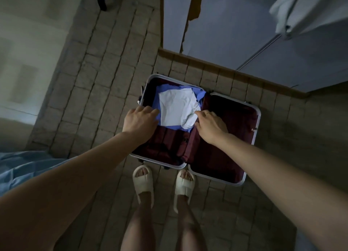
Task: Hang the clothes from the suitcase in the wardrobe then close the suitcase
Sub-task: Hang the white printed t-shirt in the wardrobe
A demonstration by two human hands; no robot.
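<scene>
White folded cotton garment (pixel 177 107), soft, light, limp: lies on blue clothing (pixel 198 95) in open maroon-lined suitcase (pixel 259 119). My right hand (pixel 211 125) pinches its edge; left hand (pixel 140 119), fingers relaxed, touches beside. Lift by shoulders.

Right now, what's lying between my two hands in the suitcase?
In the head view, a white garment on blue clothes lies between the left hand and right hand.
</scene>
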